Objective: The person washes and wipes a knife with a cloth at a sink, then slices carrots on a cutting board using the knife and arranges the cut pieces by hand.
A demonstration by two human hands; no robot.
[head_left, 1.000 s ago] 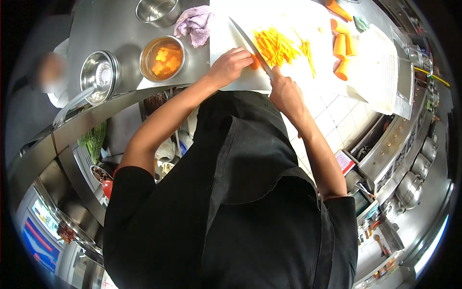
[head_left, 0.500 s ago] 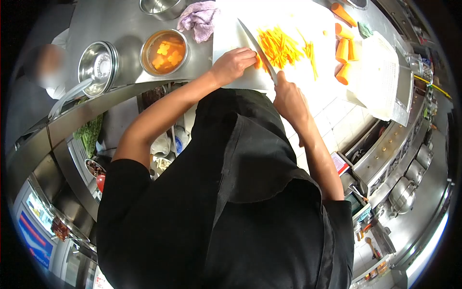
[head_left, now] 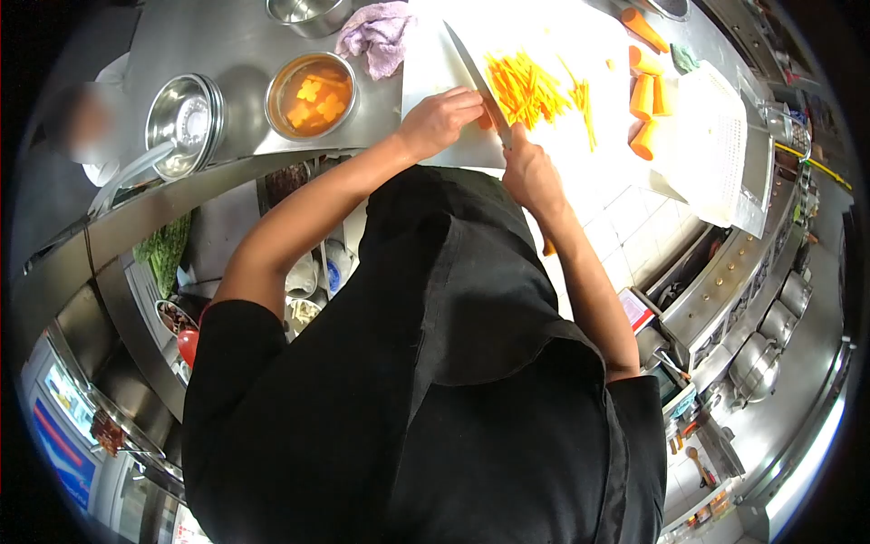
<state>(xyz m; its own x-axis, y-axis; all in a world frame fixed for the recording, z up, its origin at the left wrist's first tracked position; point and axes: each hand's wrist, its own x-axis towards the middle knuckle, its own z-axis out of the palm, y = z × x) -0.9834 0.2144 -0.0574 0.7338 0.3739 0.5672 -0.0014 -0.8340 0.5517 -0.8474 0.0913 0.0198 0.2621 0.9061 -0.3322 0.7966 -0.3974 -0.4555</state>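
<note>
My right hand (head_left: 533, 174) is wrapped round the handle of a kitchen knife (head_left: 472, 72), whose long blade points away from me across the white cutting board (head_left: 435, 68). My left hand (head_left: 441, 122) has its fingers bunched on a small piece of carrot (head_left: 487, 119), close against the blade's left side. Most of that piece is hidden by the fingers and the knife. Just right of the blade lies a heap of thin carrot strips (head_left: 526, 89). Several peeled carrot chunks (head_left: 643, 97) rest at the right side of the board.
To the left are a steel bowl (head_left: 272, 100) of flower-shaped carrot pieces in liquid, stacked steel bowls (head_left: 184, 127) and a purple cloth (head_left: 374, 36). A white perforated tray (head_left: 716, 145) stands at the right. Another person (head_left: 86, 122) is at the far left.
My right hand and the knife have shifted slightly left, the blade now closer to my left fingers. Less of the carrot piece shows. My left hand has hardly moved.
</note>
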